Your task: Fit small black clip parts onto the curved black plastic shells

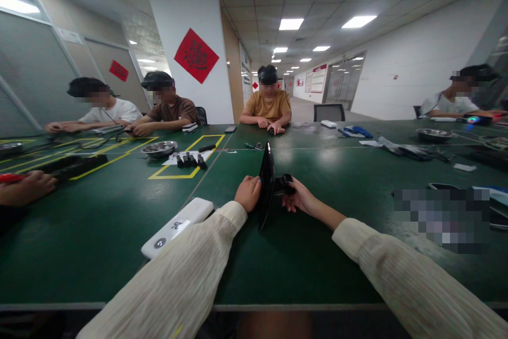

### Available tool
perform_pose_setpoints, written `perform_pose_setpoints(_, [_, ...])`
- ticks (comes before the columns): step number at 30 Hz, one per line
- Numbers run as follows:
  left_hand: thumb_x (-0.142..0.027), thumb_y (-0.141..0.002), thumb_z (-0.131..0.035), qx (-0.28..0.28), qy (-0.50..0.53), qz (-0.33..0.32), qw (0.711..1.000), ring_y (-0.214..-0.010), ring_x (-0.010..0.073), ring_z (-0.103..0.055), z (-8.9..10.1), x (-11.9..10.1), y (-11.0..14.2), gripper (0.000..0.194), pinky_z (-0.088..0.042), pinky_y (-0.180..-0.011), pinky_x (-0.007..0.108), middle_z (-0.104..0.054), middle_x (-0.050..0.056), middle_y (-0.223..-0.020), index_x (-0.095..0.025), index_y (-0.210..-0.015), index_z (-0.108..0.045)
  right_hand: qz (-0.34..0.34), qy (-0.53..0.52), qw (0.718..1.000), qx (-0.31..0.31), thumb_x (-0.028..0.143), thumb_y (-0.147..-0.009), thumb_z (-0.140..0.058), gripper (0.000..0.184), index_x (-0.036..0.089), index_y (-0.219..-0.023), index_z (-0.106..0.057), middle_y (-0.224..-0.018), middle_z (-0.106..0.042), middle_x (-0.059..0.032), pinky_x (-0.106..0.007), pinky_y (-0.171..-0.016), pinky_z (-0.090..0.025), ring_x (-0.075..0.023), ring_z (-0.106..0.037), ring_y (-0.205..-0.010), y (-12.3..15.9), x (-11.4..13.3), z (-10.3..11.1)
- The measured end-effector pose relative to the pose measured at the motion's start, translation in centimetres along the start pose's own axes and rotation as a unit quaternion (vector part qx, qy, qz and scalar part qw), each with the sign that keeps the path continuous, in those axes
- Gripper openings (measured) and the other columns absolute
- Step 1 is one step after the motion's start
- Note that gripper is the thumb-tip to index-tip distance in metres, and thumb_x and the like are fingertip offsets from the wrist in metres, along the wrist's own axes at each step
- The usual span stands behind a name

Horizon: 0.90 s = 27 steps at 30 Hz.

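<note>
A thin, glossy black panel (266, 191) stands upright, seen nearly edge-on, in front of me above the green table. My left hand (248, 193) is closed on its left side, fingers curled against the face. On the other side, a blocky black mount (283, 183) juts out toward the right. My right hand (298, 197) grips that mount, with some fingers curled beneath it. Whether the mount is fixed to the panel or only touches it, I cannot tell. Near my left forearm lies a white power bank (178, 227) with a numbered label.
Left of centre are a metal bowl (159, 149) and several small black parts (192, 161) on paper. Small pliers (252, 145) lie beyond the panel. A second metal bowl (434, 135) and grey cloth (405, 148) are at right. Co-workers sit around the table (337, 270).
</note>
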<state>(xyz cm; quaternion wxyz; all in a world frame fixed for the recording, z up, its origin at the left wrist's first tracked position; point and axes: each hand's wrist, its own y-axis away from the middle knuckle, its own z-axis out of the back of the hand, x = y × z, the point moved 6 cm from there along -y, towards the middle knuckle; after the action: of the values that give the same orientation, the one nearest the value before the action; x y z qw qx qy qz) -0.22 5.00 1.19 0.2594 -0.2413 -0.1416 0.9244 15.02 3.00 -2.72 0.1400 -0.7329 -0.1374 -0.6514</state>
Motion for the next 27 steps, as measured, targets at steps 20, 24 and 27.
perform_pose_setpoints(20, [-0.027,-0.092,-0.025,-0.005,0.023,0.029,0.999,-0.091,0.0225,-0.056,-0.11,0.45,-0.03,0.037,-0.046,-0.086,0.036,-0.066,0.009,-0.087,-0.017,-0.082,-0.059,0.002,-0.022,1.000,-0.004,0.045,-0.076,-0.042,0.035,0.024,-0.103,-0.034,-0.051,-0.060,0.0035,-0.016,-0.030,-0.029,-0.0151,-0.053,-0.036,0.27,0.44,0.07])
perform_pose_setpoints(24, [-0.027,-0.092,-0.026,-0.004,0.028,0.029,0.999,-0.090,0.0226,-0.056,-0.29,0.56,-0.10,0.036,-0.046,-0.085,0.037,-0.066,0.009,-0.089,-0.017,-0.083,-0.059,0.002,-0.019,1.000,0.002,0.047,-0.078,-0.040,0.036,0.024,-0.105,-0.033,-0.051,-0.060,0.0040,-0.017,-0.030,-0.029,-0.0153,-0.053,-0.035,0.25,0.39,0.01])
perform_pose_setpoints(27, [-0.028,-0.093,-0.023,-0.015,0.037,0.029,0.999,-0.086,0.0217,-0.056,-0.29,0.65,-0.11,0.040,-0.046,-0.084,0.036,-0.065,0.008,-0.083,-0.018,-0.078,-0.059,0.008,-0.018,1.000,0.009,0.051,-0.078,-0.042,0.038,0.024,-0.104,-0.033,-0.052,-0.061,0.0041,-0.017,-0.029,-0.030,-0.0152,-0.055,-0.036,0.23,0.37,-0.04])
